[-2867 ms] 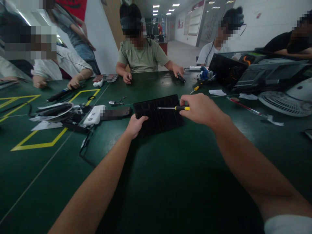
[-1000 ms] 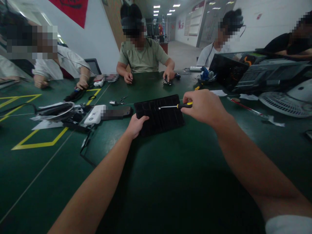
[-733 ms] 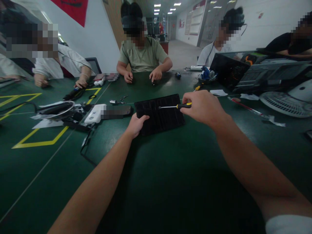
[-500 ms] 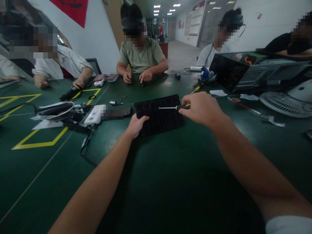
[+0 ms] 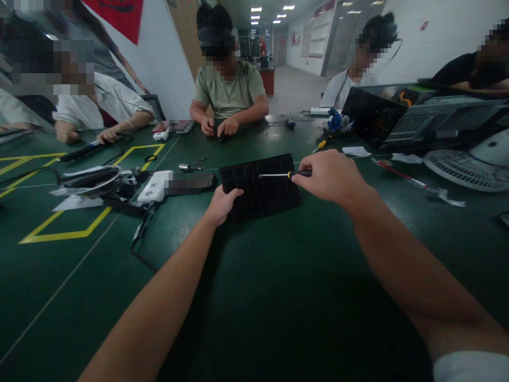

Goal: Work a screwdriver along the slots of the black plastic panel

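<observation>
A flat black ribbed panel (image 5: 260, 185) lies on the green table (image 5: 278, 297) in front of me. My left hand (image 5: 222, 204) grips its near left corner, fingers curled over the edge. My right hand (image 5: 330, 178) is closed round the black and yellow handle of a thin screwdriver (image 5: 284, 174). The metal shaft points left, and its tip rests on the panel's upper middle.
To the left lie a white device (image 5: 153, 187), a dark phone (image 5: 191, 183), cables and yellow floor-tape lines (image 5: 63, 233). A second yellow screwdriver (image 5: 319, 145), a laptop (image 5: 371, 119), a printer-like machine and a fan grille (image 5: 465, 168) stand right. Several people sit around the table.
My right hand has dipped slightly and rolled round the handle, hiding most of its yellow part. The person opposite brought both hands together; the person at left shifted a dark tool leftward.
</observation>
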